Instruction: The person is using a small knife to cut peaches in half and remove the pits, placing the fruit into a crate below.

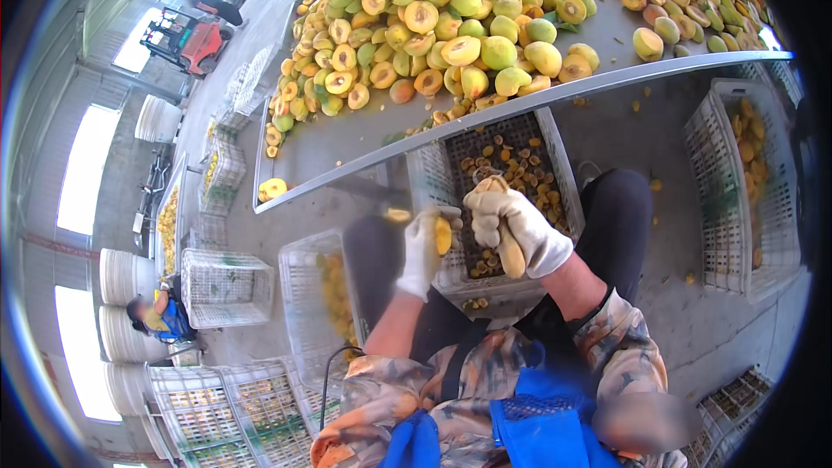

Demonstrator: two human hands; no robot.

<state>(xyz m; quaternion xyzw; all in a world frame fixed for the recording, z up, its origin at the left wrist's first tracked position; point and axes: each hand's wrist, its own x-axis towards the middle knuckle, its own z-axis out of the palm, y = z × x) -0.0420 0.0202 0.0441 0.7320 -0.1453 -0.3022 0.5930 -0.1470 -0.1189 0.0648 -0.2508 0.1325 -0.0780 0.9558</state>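
My left hand (426,250), in a whitish work glove, holds a yellow halved fruit (443,236) between fingers and palm. Another yellow fruit piece (398,214) shows just left of its fingers, blurred. My right hand (513,227), gloved too, is closed around the wooden handle (511,253) of a tool whose working end is mostly hidden by the fist. Both hands are above a plastic crate (565,162) between the knees, with small brown and yellow fruit parts inside. Beyond them, a metal-edged table (390,151) bears a heap of halved, apricot-like fruit (455,19).
White crates with yellow fruit stand at the left (302,299) and right (721,208) of the legs. More crates (227,286) lie farther left, near a seated person (162,318). A red forklift-like vehicle (201,45) stands at the upper left.
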